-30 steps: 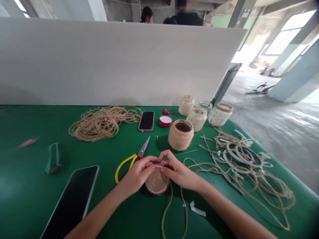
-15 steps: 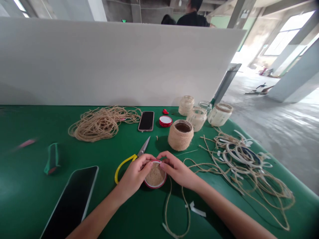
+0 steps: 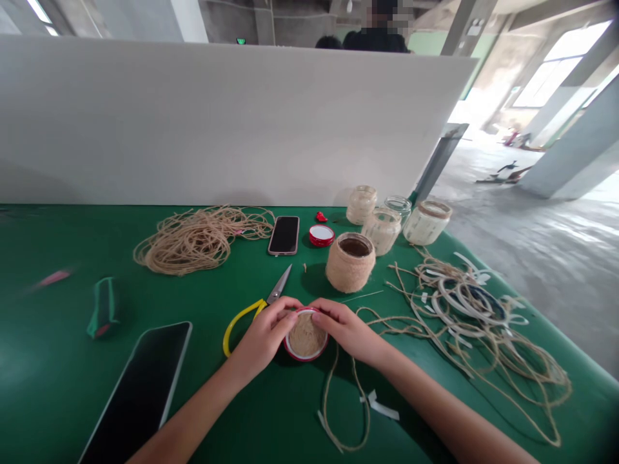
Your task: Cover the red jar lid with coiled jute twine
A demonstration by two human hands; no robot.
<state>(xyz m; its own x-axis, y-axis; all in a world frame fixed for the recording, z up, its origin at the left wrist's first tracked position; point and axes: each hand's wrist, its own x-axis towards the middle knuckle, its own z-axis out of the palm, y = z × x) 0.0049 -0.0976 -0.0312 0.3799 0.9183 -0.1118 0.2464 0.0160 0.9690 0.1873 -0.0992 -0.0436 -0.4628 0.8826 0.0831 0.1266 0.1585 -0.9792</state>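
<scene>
Between my two hands is a round red-rimmed jar lid (image 3: 307, 335), its inside covered with coiled jute twine. My left hand (image 3: 268, 332) grips its left edge, thumb on the rim. From the other side my right hand (image 3: 345, 327) holds the right edge, its thumb on the twine near the rim. A loop of twine (image 3: 366, 412) lies on the green table below my right hand. Scissors (image 3: 275, 291) with yellow handles lie just beyond my left hand, partly hidden by it. A twine-wrapped jar (image 3: 351, 264) stands upright past my right hand.
Several glass jars (image 3: 382, 231) stand at the back right. Tangled twine and white strips (image 3: 474, 303) lie on the right. Another twine heap (image 3: 193, 241), a phone (image 3: 284, 235) and a red lid (image 3: 322, 236) are at the back. A large dark tablet-like device (image 3: 140, 386) lies front left.
The lid has shifted slightly to the right and turned a little between my hands. My right hand's fingers have moved a bit along the rim. The table items stay put.
</scene>
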